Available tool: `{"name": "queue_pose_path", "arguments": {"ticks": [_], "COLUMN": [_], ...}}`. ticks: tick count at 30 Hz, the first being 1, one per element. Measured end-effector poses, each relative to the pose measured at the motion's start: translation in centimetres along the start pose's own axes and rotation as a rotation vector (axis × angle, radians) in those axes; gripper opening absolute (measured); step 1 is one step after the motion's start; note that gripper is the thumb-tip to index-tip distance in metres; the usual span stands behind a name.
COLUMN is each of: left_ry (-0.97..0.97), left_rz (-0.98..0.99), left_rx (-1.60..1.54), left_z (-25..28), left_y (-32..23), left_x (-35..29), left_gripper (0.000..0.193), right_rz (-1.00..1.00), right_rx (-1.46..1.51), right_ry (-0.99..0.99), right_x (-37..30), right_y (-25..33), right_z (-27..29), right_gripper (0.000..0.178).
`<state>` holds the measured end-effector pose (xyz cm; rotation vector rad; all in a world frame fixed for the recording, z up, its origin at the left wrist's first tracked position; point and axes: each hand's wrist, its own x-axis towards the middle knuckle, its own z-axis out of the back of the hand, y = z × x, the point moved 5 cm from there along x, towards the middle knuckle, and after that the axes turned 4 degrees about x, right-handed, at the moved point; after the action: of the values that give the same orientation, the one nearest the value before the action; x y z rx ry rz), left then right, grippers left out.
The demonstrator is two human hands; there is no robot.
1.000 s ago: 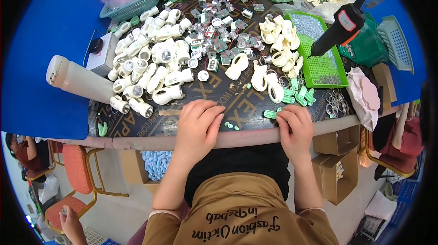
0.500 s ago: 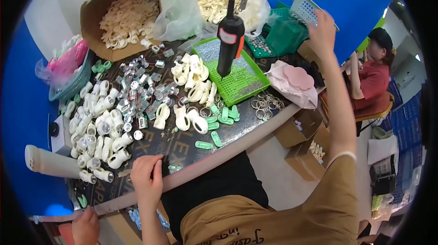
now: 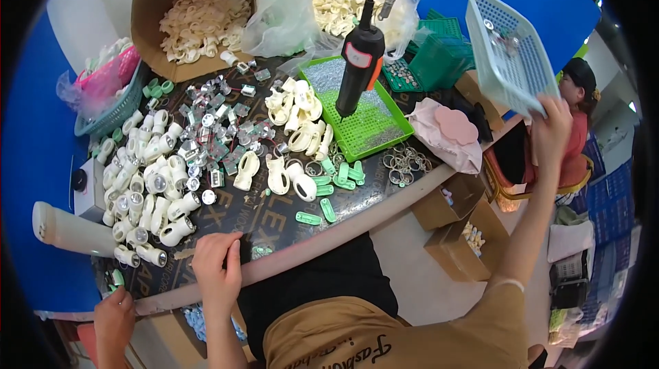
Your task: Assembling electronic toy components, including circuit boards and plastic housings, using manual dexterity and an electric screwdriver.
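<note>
My right hand (image 3: pixel 551 130), arm stretched out to the right, grips the lower rim of a light blue plastic basket (image 3: pixel 509 86). The basket hangs tilted in the air, with a few small clear and shiny pieces inside. My left hand (image 3: pixel 218 266) rests on the padded front edge of the table, its fingers curled together and nothing visible in them. Ahead of it lie white plastic shells (image 3: pixel 276 175) and light green clips (image 3: pixel 309 218). To its left is a pile of white torch-like pieces with clear lenses (image 3: pixel 154 190).
An electric screwdriver (image 3: pixel 360 60) hangs over a green tray (image 3: pixel 374 137) of small metal parts. Another person's hand (image 3: pixel 115 310) holds a green piece at lower left. Key rings (image 3: pixel 405 163), a pink-white bag (image 3: pixel 446 134), and a cardboard box of shells (image 3: pixel 206 22) surround the workspace. Someone sits at right.
My right hand has lifted the light blue basket from the back right and swung it right and nearer. The other person's hand has risen slightly. My left hand stays at the edge.
</note>
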<state>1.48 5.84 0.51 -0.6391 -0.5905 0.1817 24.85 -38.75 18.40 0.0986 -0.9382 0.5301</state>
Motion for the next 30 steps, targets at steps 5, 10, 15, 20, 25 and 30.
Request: {"name": "queue_pose_path", "arguments": {"ticks": [5,10,15,20,25,30], "left_ry": [-0.125,-0.243,-0.481,-0.634,-0.470,-0.228], "left_rz": [-0.026,-0.124,0.005,0.243,0.438,0.455], "left_rx": [-0.046,-0.011,0.216,0.823,0.874,0.922], "left_z": [0.9,2.4,7.4,16.1,18.6,18.1], "left_y": [0.7,-0.2,2.9,10.4,15.7,18.0], "left_x": [0.2,-0.7,-4.2,-9.4,-8.5,-7.4], "left_gripper": [0.009,0.013,0.009,0.030,0.065,0.054], "right_rz": [0.207,0.105,0.320,0.755,0.827,0.784], "right_rx": [0.478,0.974,1.016,1.060,1.124,1.158], "right_ry": [0.191,0.088,0.268,0.330,0.274,0.299], "right_x": [-7.1,-11.1,-8.3,-7.2,-8.0,-8.5], "right_y": [3.2,9.9,17.7,27.9,31.0,32.0], "right_z": [9.4,9.0,5.3,0.6,-1.2,-1.9], "right_gripper": [0.017,0.019,0.008,0.017,0.017,0.017]}}
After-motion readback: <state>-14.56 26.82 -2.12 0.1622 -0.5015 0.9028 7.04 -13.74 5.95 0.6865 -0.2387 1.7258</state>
